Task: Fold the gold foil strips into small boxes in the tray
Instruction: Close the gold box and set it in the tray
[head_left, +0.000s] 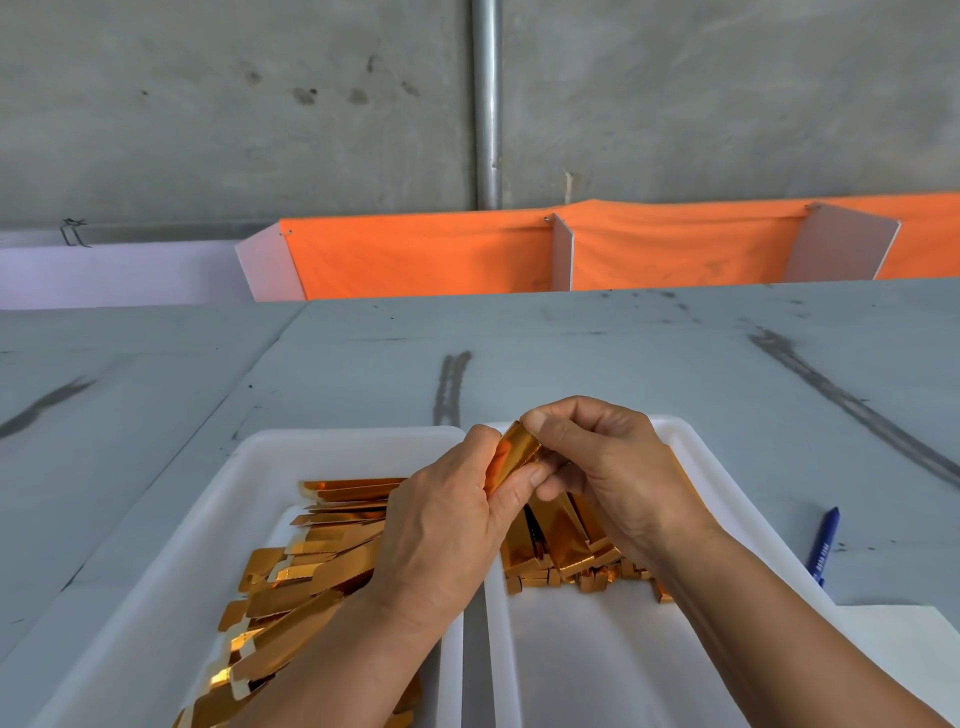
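Note:
Both hands hold one gold foil strip above the gap between two white trays. My left hand grips its lower part with curled fingers. My right hand pinches its upper end with thumb and forefinger. The strip is partly bent into a box shape. The left tray holds a pile of flat gold foil strips. In the right tray lie several folded gold boxes, partly hidden under my right hand.
The trays stand on a grey table with dark smears. A blue pen lies right of the right tray, beside a white sheet. Orange cloth with white dividers runs along the table's far edge, before a concrete wall.

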